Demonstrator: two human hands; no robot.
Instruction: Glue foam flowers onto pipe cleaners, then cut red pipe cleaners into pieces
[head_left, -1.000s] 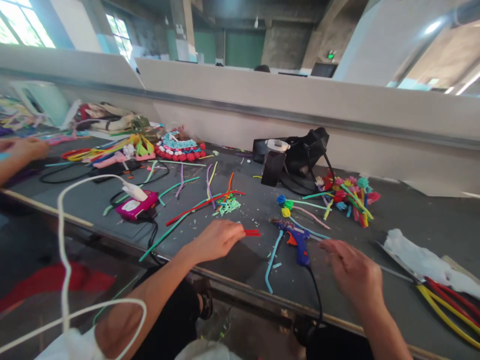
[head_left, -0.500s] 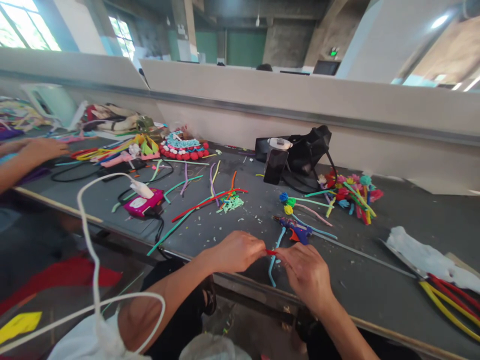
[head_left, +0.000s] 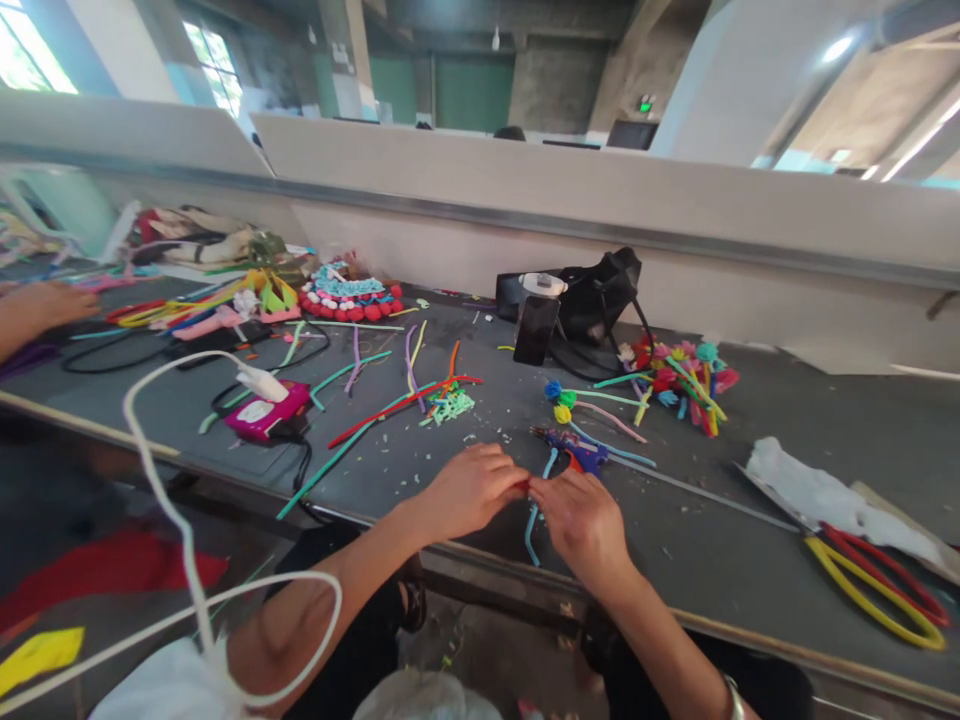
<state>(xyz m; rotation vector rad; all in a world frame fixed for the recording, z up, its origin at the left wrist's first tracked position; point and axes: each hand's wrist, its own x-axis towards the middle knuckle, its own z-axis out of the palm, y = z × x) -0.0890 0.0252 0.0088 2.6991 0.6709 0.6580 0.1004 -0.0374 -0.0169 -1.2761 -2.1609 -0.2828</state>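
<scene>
My left hand [head_left: 469,490] and my right hand [head_left: 581,520] meet near the front edge of the grey table [head_left: 750,560]. Both pinch a short red pipe-cleaner piece [head_left: 525,485] between their fingertips. Just behind my right hand lies a blue glue gun [head_left: 574,450], partly hidden by my fingers. A light-blue pipe cleaner [head_left: 534,510] curves on the table between my hands.
Loose pipe cleaners [head_left: 397,400] are scattered mid-table. A pink device [head_left: 266,415] with a white cable lies at left. A black bag [head_left: 592,300] and phone [head_left: 536,330] stand at the back, pompom flowers [head_left: 675,380] beside them. Another person's hand [head_left: 37,305] is far left. Yellow and red loops [head_left: 877,590] lie right.
My right hand came in from the right, past the glue gun, to join the left hand on the red piece; the two hands have since closed tighter together.
</scene>
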